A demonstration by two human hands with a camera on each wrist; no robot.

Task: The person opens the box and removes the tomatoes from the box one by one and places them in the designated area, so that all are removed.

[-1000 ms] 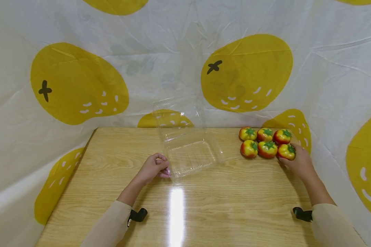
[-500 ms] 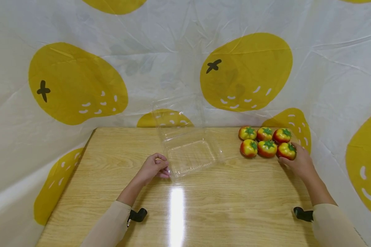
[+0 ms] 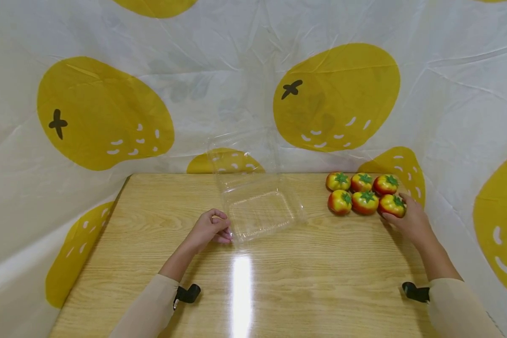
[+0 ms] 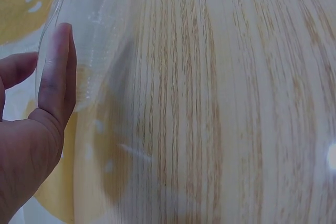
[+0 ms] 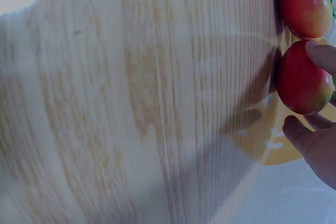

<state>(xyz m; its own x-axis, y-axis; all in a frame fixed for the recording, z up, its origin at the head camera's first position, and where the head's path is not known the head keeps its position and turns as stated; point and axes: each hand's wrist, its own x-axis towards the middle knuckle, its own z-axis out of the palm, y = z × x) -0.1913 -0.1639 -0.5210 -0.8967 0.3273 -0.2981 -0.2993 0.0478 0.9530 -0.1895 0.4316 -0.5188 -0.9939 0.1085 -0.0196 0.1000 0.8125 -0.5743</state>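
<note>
A clear plastic clamshell container (image 3: 262, 216) stands unfolded mid-table, its lid (image 3: 245, 157) raised toward the back. My left hand (image 3: 209, 227) pinches its near left edge; in the left wrist view the thumb and fingers (image 4: 55, 72) lie on either side of the thin plastic. On the right, my right hand (image 3: 411, 220) holds the front right red-and-yellow tomato (image 3: 391, 206), which has a green star-shaped top. The right wrist view has this tomato (image 5: 302, 80) between the finger and thumb, low by the table.
Several more tomatoes (image 3: 365, 203) sit close together in two rows beside the held one. The wooden table (image 3: 321, 277) meets a white curtain (image 3: 219, 56) with yellow fruit prints at the back and sides. A bright light reflection lies across the front of the table.
Both hands stay almost where they were, the left at the container's edge and the right at the same tomato. The head view has shifted very slightly.
</note>
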